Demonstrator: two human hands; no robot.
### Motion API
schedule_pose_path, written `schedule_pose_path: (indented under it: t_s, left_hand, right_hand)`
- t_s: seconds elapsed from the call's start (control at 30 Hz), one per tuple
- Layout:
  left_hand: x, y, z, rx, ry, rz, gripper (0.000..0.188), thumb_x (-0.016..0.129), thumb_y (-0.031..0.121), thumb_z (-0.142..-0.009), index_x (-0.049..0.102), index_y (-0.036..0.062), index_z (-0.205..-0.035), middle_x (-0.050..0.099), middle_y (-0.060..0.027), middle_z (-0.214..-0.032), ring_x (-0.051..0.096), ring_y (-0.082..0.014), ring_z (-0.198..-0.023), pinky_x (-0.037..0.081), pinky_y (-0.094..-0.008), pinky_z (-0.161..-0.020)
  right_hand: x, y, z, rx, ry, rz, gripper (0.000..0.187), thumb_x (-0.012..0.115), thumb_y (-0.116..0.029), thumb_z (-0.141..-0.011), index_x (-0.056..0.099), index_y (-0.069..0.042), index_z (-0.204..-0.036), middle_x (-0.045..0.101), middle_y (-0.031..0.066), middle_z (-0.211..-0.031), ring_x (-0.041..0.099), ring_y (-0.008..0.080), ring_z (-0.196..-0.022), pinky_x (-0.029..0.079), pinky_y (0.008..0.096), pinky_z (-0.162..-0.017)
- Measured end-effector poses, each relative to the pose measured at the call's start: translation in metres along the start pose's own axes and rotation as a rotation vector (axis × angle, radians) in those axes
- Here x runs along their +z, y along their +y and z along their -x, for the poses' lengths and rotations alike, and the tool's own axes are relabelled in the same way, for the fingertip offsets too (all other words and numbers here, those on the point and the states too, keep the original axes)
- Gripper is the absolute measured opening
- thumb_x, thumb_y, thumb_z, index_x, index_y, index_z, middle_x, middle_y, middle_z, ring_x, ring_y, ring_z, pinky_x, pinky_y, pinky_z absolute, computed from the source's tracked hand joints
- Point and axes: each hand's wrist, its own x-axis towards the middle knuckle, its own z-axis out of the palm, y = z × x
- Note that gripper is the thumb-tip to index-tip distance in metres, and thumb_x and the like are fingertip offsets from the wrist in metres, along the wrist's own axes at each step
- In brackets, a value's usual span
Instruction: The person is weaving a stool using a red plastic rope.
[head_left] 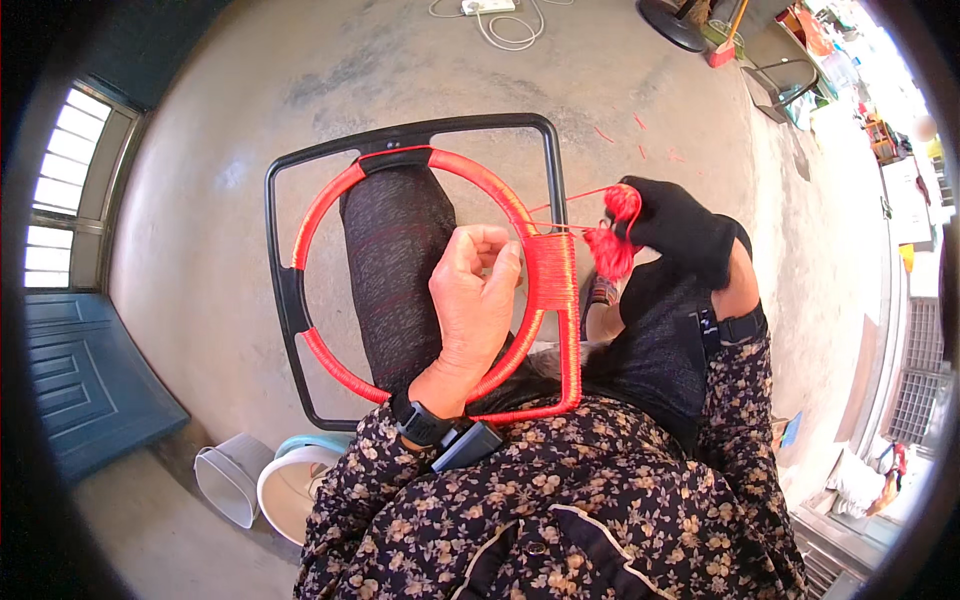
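Red thread bundle (611, 254): gripped in my gloved right hand (678, 228), strands stretching left to frame (490, 182). Frame's wide wrapped panel (553, 273): between my hands, long axis toward my body; bare left hand (474, 296) nearer, half-curled just left; whether pinching strand, cannot tell.

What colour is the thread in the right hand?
Red; the thread shows best in the head view.
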Motion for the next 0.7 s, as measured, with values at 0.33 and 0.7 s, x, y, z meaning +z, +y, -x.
schedule_pose_path:
  t_s: [0.33, 0.7]
  left_hand:
    - [0.006, 0.004, -0.002, -0.094, -0.021, 0.164, 0.009, 0.058, -0.001, -0.088, 0.054, 0.0007, -0.096, 0.064, -0.0064, -0.084, 0.062, -0.0106, -0.072, 0.053, -0.0243, -0.059]
    - [0.007, 0.008, -0.001, -0.097, 0.008, 0.161, 0.01, 0.061, -0.001, -0.087, 0.055, -0.0004, -0.096, 0.065, -0.0064, -0.082, 0.062, -0.0104, -0.07, 0.052, -0.0235, -0.059]
  right_hand:
    - [-0.049, 0.064, -0.02, -0.061, 0.701, -0.99, 0.021, 0.064, -0.017, -0.081, 0.061, -0.002, -0.096, 0.066, 0.0101, -0.082, 0.064, 0.0241, -0.074, 0.051, 0.0356, -0.068]
    - [0.071, 0.018, -0.016, 0.168, 0.267, -0.624, 0.023, 0.065, -0.023, -0.085, 0.065, -0.002, -0.092, 0.067, 0.007, -0.081, 0.062, 0.0127, -0.072, 0.05, 0.0269, -0.066]
